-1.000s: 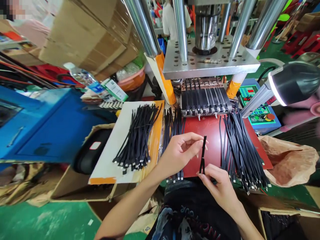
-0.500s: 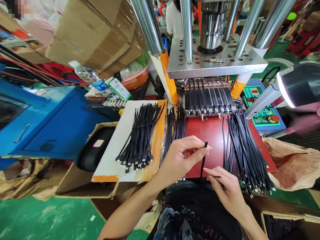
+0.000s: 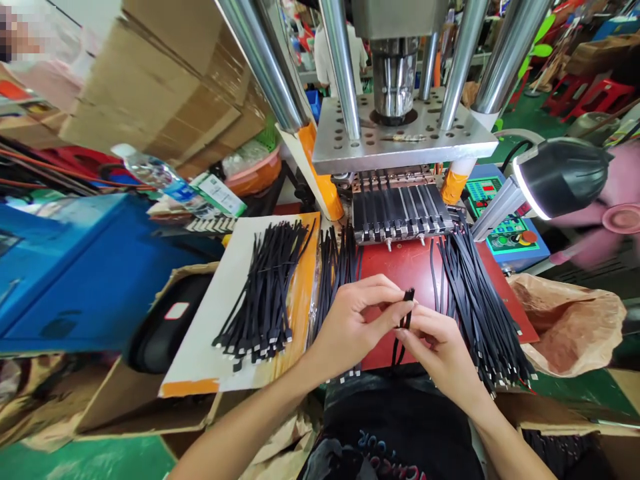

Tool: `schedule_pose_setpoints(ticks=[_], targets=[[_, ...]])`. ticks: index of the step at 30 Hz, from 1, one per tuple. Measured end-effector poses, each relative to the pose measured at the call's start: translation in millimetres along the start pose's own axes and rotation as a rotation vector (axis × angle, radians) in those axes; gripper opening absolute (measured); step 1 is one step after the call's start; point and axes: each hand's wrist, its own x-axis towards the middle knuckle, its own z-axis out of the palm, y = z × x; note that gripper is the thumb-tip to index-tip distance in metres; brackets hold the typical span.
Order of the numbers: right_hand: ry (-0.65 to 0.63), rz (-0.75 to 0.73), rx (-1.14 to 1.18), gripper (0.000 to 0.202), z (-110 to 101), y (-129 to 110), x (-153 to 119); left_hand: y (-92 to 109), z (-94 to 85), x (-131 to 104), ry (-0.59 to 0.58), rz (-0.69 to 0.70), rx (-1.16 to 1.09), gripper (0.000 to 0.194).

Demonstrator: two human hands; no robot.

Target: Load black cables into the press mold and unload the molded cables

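Observation:
Between finger and thumb, my left hand [image 3: 357, 317] pinches a short black flat cable [image 3: 410, 295] near its upper end. My right hand [image 3: 443, 343] is closed just below, its fingertips meeting the left ones on the same cable. Black strands hang down under the fingers toward my lap. To the left, a bundle of black flat cables [image 3: 270, 287] with metal plugs lies on a white board [image 3: 200, 333]. More cables [image 3: 340, 260] lie beside that board, and another pile of cables [image 3: 475, 307] lies right of my hands.
Ahead stands a press with a thick steel plate [image 3: 405, 137] above a fixture [image 3: 400, 213] holding several cables. A lamp [image 3: 560, 177], control box [image 3: 515, 233] and pink fan [image 3: 620, 217] are on the right. A paper bag [image 3: 570, 327] sits at the table's right edge.
My right hand has moved up and left to meet my left hand at the cable. The view has shifted slightly, and more of the pink fan shows.

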Motion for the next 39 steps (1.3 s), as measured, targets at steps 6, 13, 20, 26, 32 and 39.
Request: schedule_pose_setpoints(ticks=[6,13,20,26,32,39], targets=[[-0.239,0.035,-0.179,0.039,-6,14,4,-26,-23.8,82,0.200,0.103,0.212,0.025],[-0.153,-0.129,-0.356,0.047,-114,-9,143,-85,-31.2,183,0.224,0.093,0.547,0.016],[-0.244,-0.134,-0.242,0.051,-120,20,235,-84,-29.8,135,0.092,0.362,0.612,0.030],[-0.081,-0.248,-0.379,0.043,-111,31,244,-78,-33.4,113,-0.299,0.530,1.026,0.048],[-0.092,-0.117,-0.176,0.041,-116,34,241,-78,-13.8,114,-0.234,0.462,1.179,0.057],[0.115,-0.212,-0.417,0.019,-113,35,233,-72,16.4,104,-0.137,0.303,1.338,0.061]])
